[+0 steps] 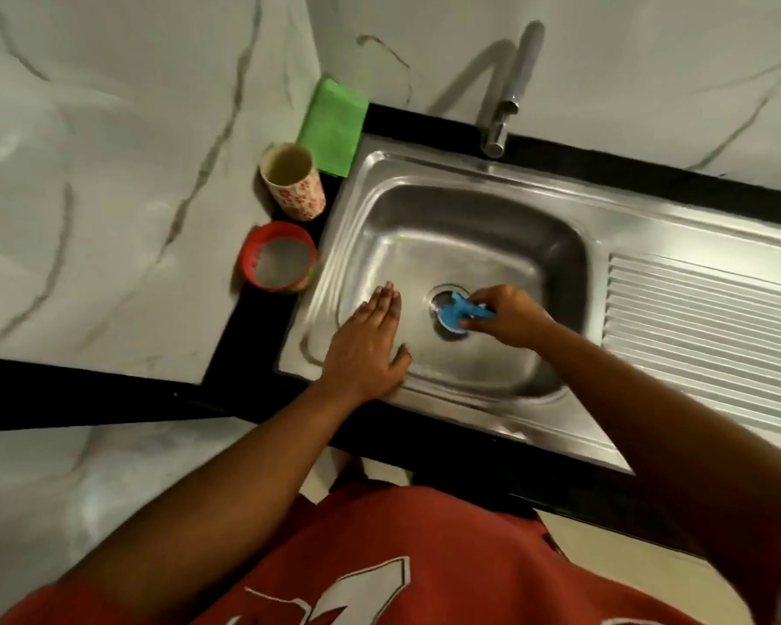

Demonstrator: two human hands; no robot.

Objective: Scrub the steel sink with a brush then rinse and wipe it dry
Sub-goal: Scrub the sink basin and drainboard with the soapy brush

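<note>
Head view: steel sink (483, 209) is set in a black counter (253, 336), basin at frame centre, ribbed drainboard (704, 322) running off to the right. Drain (447, 313) sits on the basin floor, slightly toward the near side.

Blue brush (463, 311) is down on the drain, partly covering it. Right hand (508, 315) grips the brush, fingers curled round its handle, arm coming in from the lower right across the sink's front rim. Brush bristles are not resolvable; frame is motion-blurred.

Left hand (370, 349) lies flat, fingers straight and together, holding nothing. Palm is on the near-left corner of the sink, over the rim, fingertips pointing into the basin. Cannot tell how much weight it puts down.

Faucet (510, 92) stands at the back rim, spout angled up toward the wall; no water stream visible.

Left of the sink on the counter: folded green cloth (334, 124) at the back corner, a floral-print cup (294, 182) just in front of it, upright and open-topped, then a red-rimmed round container (278, 257) nearer the camera. The three sit close in a row, all clear of the basin.

Marble-pattern wall (109, 151) surrounds the counter. Person's red shirt (402, 557) fills the bottom of frame.
</note>
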